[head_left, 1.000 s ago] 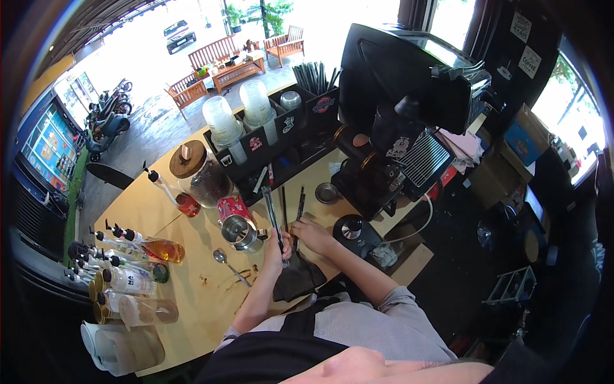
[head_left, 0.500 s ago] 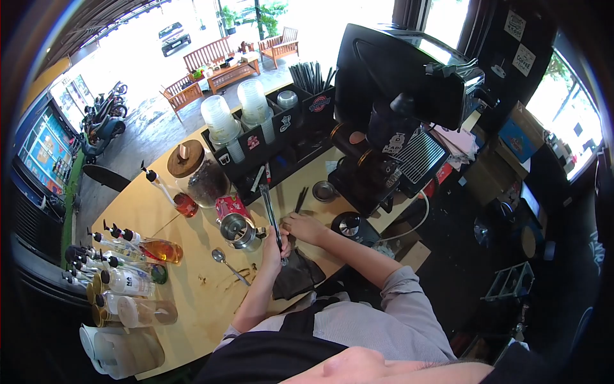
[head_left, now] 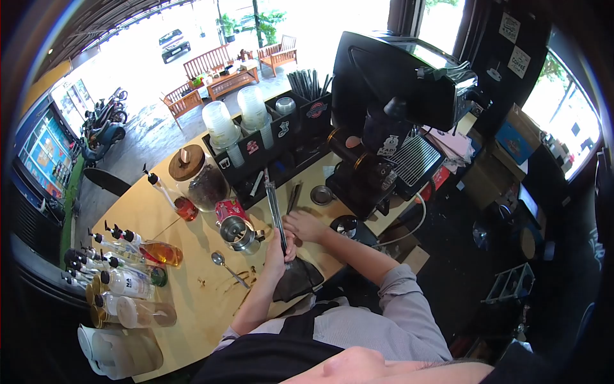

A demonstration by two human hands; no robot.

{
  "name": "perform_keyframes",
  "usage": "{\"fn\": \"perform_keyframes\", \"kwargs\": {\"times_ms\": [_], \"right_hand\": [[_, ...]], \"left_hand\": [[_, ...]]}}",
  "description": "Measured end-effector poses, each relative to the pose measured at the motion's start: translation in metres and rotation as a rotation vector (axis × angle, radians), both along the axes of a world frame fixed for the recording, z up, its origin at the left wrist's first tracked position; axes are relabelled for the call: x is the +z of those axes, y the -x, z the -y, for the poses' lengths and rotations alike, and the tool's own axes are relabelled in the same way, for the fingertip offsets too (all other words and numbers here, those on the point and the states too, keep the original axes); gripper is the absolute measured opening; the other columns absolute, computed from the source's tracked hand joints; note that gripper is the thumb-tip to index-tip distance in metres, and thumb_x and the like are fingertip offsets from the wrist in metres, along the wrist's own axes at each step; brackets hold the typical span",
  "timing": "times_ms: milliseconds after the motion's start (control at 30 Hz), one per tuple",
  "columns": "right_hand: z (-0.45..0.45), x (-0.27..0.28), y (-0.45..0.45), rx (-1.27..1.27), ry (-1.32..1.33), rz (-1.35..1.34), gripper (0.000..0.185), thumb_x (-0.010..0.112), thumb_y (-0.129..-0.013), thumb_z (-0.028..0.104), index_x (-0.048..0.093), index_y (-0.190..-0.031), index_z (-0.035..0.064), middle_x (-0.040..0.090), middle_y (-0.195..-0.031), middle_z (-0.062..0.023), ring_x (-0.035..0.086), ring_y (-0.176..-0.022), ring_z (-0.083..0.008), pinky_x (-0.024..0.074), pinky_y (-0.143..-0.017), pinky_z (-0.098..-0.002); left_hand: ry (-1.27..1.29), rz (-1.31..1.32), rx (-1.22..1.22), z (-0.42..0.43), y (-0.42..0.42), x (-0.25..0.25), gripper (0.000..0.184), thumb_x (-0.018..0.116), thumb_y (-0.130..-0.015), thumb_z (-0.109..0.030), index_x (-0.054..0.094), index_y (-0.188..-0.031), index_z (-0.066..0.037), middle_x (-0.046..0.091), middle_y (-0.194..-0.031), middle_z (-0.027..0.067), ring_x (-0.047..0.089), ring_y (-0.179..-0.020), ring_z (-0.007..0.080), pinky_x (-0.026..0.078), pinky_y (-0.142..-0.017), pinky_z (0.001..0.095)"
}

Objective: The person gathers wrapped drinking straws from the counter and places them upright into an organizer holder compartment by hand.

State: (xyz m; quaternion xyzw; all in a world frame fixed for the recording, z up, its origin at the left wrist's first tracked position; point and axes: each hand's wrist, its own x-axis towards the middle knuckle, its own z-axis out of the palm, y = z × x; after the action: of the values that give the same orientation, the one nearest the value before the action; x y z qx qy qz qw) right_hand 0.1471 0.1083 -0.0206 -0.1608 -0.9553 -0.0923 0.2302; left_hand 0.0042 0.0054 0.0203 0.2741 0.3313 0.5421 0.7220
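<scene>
My left hand (head_left: 277, 251) is closed around a long, narrow, clear plastic pack of black straws (head_left: 274, 208), which points away from me over the counter. Just to its right, my right hand (head_left: 306, 227) has its fingers closed on a few loose black straws (head_left: 294, 196) that stick out forward. The two hands are almost touching. Below them lies a folded black cloth (head_left: 299, 280). To the left of my left hand stand a metal pot (head_left: 240, 235) with a handle and a spoon (head_left: 231, 269) lying on the wood.
A black organizer (head_left: 262, 148) holds plastic cups and more straws. A wooden-lidded jar (head_left: 201, 179) and several pump bottles (head_left: 160, 251) line the left. A coffee machine (head_left: 371, 182) stands at right, with a round metal dish (head_left: 321, 194) before it. Dark crumbs lie near the spoon.
The loose straws at my right hand now reach further forward and stand out longer. The straw pack in my left hand has shifted slightly; the camera view has moved a little.
</scene>
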Motion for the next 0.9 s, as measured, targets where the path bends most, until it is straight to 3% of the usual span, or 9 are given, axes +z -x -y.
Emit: {"fn": "perform_keyframes", "kwargs": {"times_ms": [233, 300, 433, 467, 600, 633, 700, 767, 900], "right_hand": [[0.003, 0.073, 0.004, -0.238, 0.234, -0.474, 0.032, 0.054, -0.078, 0.006, 0.049, -0.109, 0.004, 0.053, -0.105, -0.0144, 0.055, -0.096, -0.0341, 0.0462, -0.077, -0.0414], [0.006, 0.094, 0.003, -0.394, 0.518, -0.582, 0.026, 0.053, -0.082, 0.007, 0.05, -0.107, 0.0026, 0.053, -0.104, -0.0179, 0.056, -0.092, -0.0374, 0.0463, -0.075, -0.0427], [0.011, 0.126, -0.008, -0.626, 0.599, -0.681, 0.014, 0.052, -0.089, 0.012, 0.053, -0.098, 0.0012, 0.06, -0.083, -0.0195, 0.058, -0.079, -0.041, 0.0456, -0.068, -0.0444], [0.015, 0.133, -0.011, -0.666, 0.641, -0.698, 0.014, 0.053, -0.091, 0.015, 0.055, -0.094, 0.0012, 0.059, -0.07, -0.0187, 0.059, -0.071, -0.0378, 0.0457, -0.064, -0.0407], [0.021, 0.144, -0.026, -0.639, 0.805, -0.703, 0.019, 0.056, -0.091, 0.019, 0.057, -0.091, -0.0003, 0.063, -0.071, -0.0147, 0.062, -0.067, -0.0245, 0.0454, -0.062, -0.0336], [0.02, 0.14, -0.03, -0.545, 0.923, -0.754, 0.02, 0.057, -0.091, 0.02, 0.059, -0.09, -0.0002, 0.065, -0.074, -0.0109, 0.059, -0.066, -0.0181, 0.0447, -0.062, -0.0312], [0.018, 0.129, -0.033, -0.448, 1.038, -0.801, 0.021, 0.058, -0.091, 0.021, 0.061, -0.089, 0.0, 0.068, -0.077, -0.0072, 0.057, -0.065, -0.0117, 0.0441, -0.062, -0.0288], [0.017, 0.112, -0.034, -0.282, 1.357, -0.814, 0.023, 0.059, -0.09, 0.021, 0.064, -0.087, -0.0019, 0.068, -0.074, -0.0053, 0.054, -0.062, -0.0077, 0.0436, -0.058, -0.0267], [0.026, 0.085, -0.036, -0.262, 1.503, -0.769, 0.02, 0.061, -0.09, 0.023, 0.067, -0.09, 0.0031, 0.07, -0.085, -0.0005, 0.05, -0.064, -0.0028, 0.0398, -0.057, -0.0213]], "left_hand": [[-0.156, 0.014, -0.005, 0.003, 0.009, 0.034, 0.038, 0.036, -0.099, -0.042, 0.049, -0.094, -0.006, 0.032, -0.053, -0.0019, 0.027, -0.04, 0.0071, 0.02, -0.039, 0.0226], [-0.124, -0.086, 0.03, 0.0, 0.009, 0.031, 0.035, 0.038, -0.099, -0.039, 0.049, -0.094, -0.006, 0.033, -0.055, -0.0018, 0.029, -0.042, 0.0073, 0.023, -0.041, 0.0229], [-0.123, -0.094, 0.064, -0.003, 0.008, 0.022, 0.032, 0.039, -0.099, -0.036, 0.049, -0.094, -0.006, 0.036, -0.058, -0.001, 0.034, -0.047, 0.0087, 0.026, -0.044, 0.0232], [-0.123, -0.081, 0.067, -0.005, 0.009, 0.018, 0.031, 0.04, -0.1, -0.034, 0.049, -0.095, -0.005, 0.043, -0.062, 0.0006, 0.041, -0.052, 0.0102, 0.032, -0.048, 0.0229], [-0.085, -0.179, 0.169, -0.02, 0.004, -0.006, 0.033, 0.04, -0.1, -0.03, 0.054, -0.106, -0.001, 0.064, -0.088, 0.009, 0.061, -0.076, 0.0157, 0.048, -0.068, 0.0255], [-0.086, -0.178, 0.17, -0.022, 0.002, -0.01, 0.033, 0.04, -0.1, -0.03, 0.054, -0.106, -0.001, 0.064, -0.088, 0.009, 0.061, -0.076, 0.0157, 0.048, -0.068, 0.0255], [-0.088, -0.181, 0.23, -0.027, -0.002, -0.02, 0.038, 0.04, -0.1, -0.029, 0.051, -0.117, 0.003, 0.063, -0.11, 0.0169, 0.063, -0.096, 0.0201, 0.048, -0.088, 0.029], [-0.059, -0.194, 0.126, -0.027, -0.003, -0.028, 0.038, 0.038, -0.1, -0.028, 0.048, -0.121, 0.002, 0.061, -0.113, 0.0178, 0.062, -0.101, 0.022, 0.049, -0.088, 0.0293], [0.092, -0.044, -0.197, -0.015, -0.016, -0.009, 0.045, 0.032, -0.101, -0.033, 0.043, -0.128, 0.001, 0.056, -0.121, 0.022, 0.058, -0.111, 0.0287, 0.05, -0.089, 0.0316]]}}
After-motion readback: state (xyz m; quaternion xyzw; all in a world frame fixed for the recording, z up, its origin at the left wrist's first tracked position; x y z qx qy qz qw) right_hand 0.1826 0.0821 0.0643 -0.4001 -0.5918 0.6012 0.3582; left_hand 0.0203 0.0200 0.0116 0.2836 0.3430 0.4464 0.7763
